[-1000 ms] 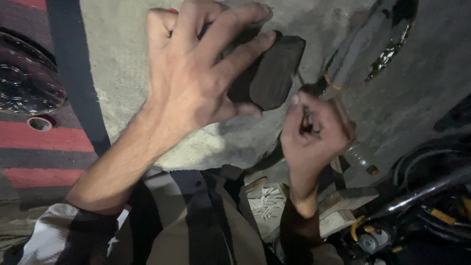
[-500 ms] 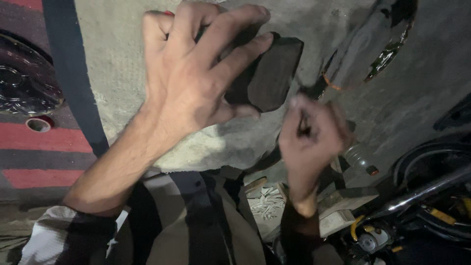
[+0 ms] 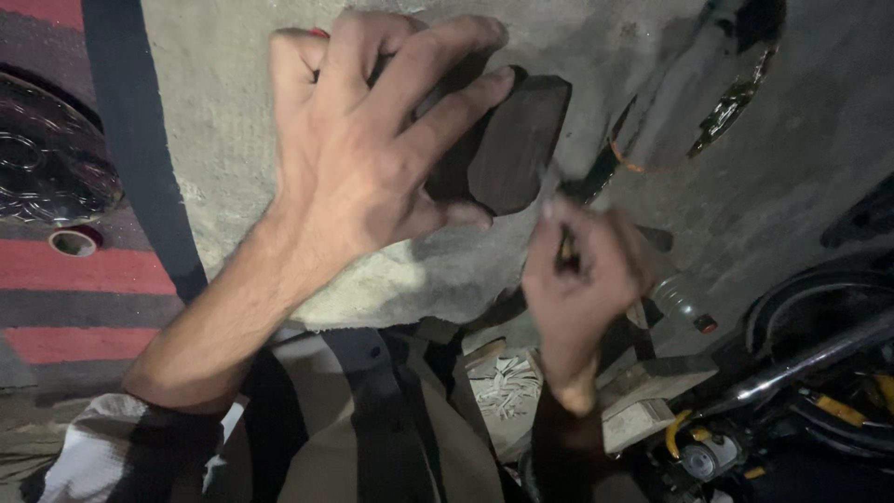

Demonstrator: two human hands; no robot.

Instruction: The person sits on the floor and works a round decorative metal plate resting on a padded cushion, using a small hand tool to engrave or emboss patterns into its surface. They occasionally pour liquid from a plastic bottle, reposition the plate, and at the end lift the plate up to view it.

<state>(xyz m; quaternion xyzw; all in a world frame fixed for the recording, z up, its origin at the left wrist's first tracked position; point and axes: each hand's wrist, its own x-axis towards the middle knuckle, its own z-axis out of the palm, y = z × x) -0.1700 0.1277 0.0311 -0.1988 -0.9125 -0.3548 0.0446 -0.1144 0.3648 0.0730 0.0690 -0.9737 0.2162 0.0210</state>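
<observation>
Rough concrete floor [image 3: 233, 140], dimly lit, with a red-striped mat [image 3: 56, 270] and a chromed wheel cover [image 3: 47, 158] at the left edge and motorcycle parts [image 3: 801, 373] at lower right. Left hand [image 3: 372, 158] is clenched around a dark, flat-faced block [image 3: 507, 144], held above the floor. Right hand [image 3: 582, 279], blurred, pinches a thin dark tool [image 3: 582, 182] whose tip meets the block's lower edge. Step in hand appears to be working that edge; steady support of the block seems required.

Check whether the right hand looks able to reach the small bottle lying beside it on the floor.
Probably yes: the bottle lies just beside the right hand with nothing between, though that hand already pinches a small dark item.
</observation>
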